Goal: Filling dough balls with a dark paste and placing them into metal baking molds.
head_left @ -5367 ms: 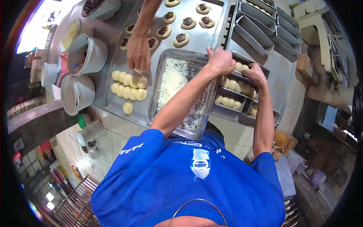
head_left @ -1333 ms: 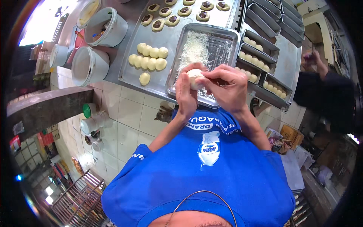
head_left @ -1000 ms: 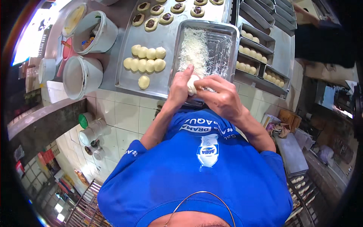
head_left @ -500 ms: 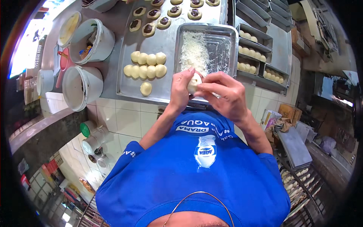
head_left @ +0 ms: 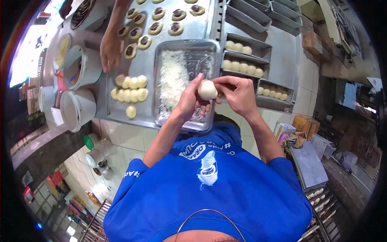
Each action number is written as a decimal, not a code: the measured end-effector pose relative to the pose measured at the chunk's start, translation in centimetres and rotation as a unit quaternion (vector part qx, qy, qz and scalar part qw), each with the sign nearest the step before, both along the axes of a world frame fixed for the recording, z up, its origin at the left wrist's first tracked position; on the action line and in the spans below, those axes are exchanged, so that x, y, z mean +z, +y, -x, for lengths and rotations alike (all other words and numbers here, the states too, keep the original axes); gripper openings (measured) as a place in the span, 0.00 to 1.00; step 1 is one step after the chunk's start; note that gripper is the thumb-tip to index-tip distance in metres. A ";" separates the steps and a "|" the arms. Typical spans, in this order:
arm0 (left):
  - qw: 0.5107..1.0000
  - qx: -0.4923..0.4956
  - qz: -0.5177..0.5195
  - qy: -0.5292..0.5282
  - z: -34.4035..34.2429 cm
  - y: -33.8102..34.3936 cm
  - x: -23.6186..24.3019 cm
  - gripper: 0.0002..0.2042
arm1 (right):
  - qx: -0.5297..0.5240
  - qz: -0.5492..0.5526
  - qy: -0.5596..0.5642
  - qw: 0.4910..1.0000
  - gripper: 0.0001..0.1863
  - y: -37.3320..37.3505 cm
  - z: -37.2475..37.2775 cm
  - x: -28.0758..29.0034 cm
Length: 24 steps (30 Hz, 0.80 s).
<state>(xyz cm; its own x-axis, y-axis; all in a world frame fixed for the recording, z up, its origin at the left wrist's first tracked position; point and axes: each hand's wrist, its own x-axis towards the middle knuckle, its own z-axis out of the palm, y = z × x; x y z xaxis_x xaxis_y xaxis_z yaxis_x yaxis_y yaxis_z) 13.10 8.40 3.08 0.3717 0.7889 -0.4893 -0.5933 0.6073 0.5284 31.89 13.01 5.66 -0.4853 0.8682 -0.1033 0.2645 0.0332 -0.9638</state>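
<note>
A smooth, pale dough ball (head_left: pixel 208 90) rests in my left hand (head_left: pixel 188 99), whose fingers and thumb curl round it. My right hand (head_left: pixel 238 93) has its thumb and fingers closed at the ball's right side. Both hands are over the right part of a metal tray (head_left: pixel 200 59) holding white shreds (head_left: pixel 172 74), probably grated cheese. Just left of it, dough balls (head_left: pixel 130 95) lie in two joined rows on a larger baking tray (head_left: pixel 155 112), with one single ball (head_left: pixel 131 111) nearer me.
A co-worker's hand (head_left: pixel 111 52) reaches in from the far left. Flattened dough pieces with dark filling (head_left: pixel 176 28) lie at the back. Loaf tins (head_left: pixel 248 56), some holding dough balls, stand right. White buckets (head_left: pixel 77 109) stand left. A rack of buns (head_left: pixel 320 201) is at lower right.
My hands and the dough ball have shifted right over the shred tray. The ball now shows a smoother, rounder face. A co-worker's hand has come in at the left. The view has turned.
</note>
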 end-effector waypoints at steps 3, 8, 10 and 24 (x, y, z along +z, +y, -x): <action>0.991 -0.058 -0.014 0.121 -2.6 2.6 -2.0 0.29 | -0.102 0.121 -0.016 0.987 0.16 1.7 -2.2 -0.8; 0.881 -0.068 -0.200 0.423 -8.1 7.7 -2.9 0.32 | -0.171 -0.076 -0.120 0.975 0.18 6.7 -6.2 -4.4; 0.755 -0.006 -0.302 0.582 -9.2 10.5 -4.9 0.33 | -0.224 -0.120 -0.211 0.944 0.20 10.7 -8.2 -6.5; 0.709 0.031 -0.276 0.648 -8.5 16.7 -6.8 0.29 | -0.068 0.056 -0.376 0.922 0.25 19.0 -10.4 -12.2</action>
